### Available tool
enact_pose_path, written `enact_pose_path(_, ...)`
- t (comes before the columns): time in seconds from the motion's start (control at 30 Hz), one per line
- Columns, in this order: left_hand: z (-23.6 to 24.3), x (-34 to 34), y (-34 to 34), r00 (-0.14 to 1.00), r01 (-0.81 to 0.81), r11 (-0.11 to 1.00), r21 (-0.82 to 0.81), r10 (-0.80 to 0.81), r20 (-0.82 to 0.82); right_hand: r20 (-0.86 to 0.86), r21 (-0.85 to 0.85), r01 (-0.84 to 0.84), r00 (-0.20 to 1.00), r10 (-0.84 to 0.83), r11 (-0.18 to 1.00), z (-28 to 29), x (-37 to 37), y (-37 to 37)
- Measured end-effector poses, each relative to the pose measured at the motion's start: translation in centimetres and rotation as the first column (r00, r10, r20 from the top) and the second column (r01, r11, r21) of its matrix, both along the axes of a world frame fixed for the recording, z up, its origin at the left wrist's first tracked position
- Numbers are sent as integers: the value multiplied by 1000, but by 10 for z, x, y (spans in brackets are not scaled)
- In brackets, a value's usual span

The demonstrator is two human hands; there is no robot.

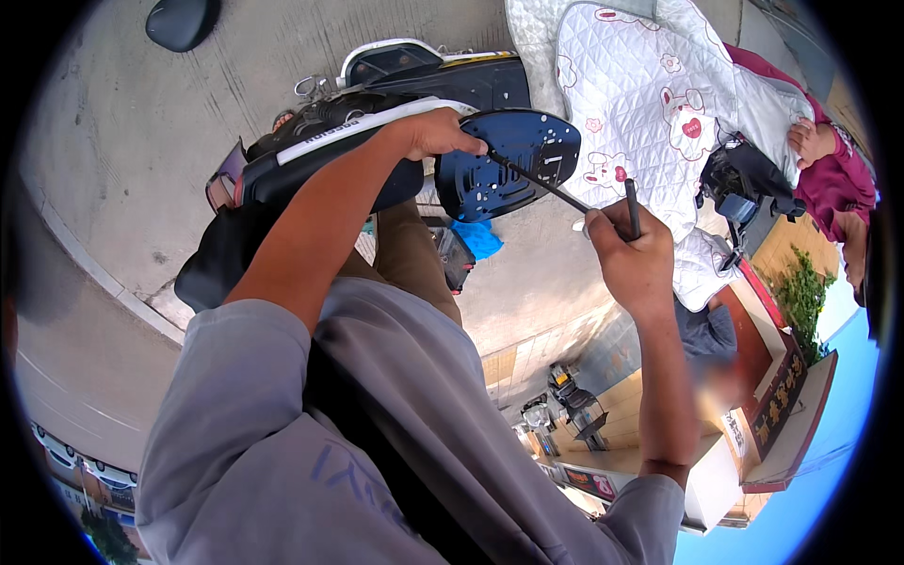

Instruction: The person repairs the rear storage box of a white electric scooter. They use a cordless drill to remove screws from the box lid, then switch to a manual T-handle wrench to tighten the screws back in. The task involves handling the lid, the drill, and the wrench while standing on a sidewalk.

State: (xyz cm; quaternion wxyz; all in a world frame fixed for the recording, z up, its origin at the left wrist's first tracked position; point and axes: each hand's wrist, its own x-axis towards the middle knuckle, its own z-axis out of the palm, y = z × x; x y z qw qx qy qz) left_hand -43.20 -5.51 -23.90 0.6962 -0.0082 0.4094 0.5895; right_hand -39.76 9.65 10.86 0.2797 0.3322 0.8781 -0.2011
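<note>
While a thin black rod (546,185) is held slantwise between the two hands, its left end is pinched by the left hand (438,132), with the thumb laid along it, and its other end is clasped by the right hand (637,254). The hands are kept apart by the rod's length. From the right fist a dark stick (633,209) is seen jutting up; whether it is joined to the rod cannot be told, since the grip is hidden by the fingers.

Beneath the rod, a dark blue plate (499,181) is pierced by slots and small holes. Its upper left edge is overlapped by the left hand, but whether it is touched cannot be made out. Just left of the plate, a scooter (330,137) with a white side panel is partly covered by the left forearm. Below the plate, a bright blue cloth (477,239) is seen.

To the right, a white quilt (650,85), patterned with red-and-white figures, is spread. Its far right edge is touched by a co-worker's hand (812,143), and a maroon sleeve (849,188) is worn on that arm. Paved ground (273,56) is shown at the upper left, where a black rounded object (182,24) is set.
</note>
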Motion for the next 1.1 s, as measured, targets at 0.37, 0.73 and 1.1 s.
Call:
enact_pose_path(0.37,16,0,-9,931,-25,978,-209,-53,-362,14,48,-164,987,163,985,49,57,10)
enact_pose_path(0.73,64,44,-53,839,-544,782,-304,498,-219,-190,-159,-154,974,123,975,17,136,63)
enact_pose_path(1.1,69,166,-78,805,-555,780,-288,591,51,-192,-109,-352,925,328,930,7,125,70)
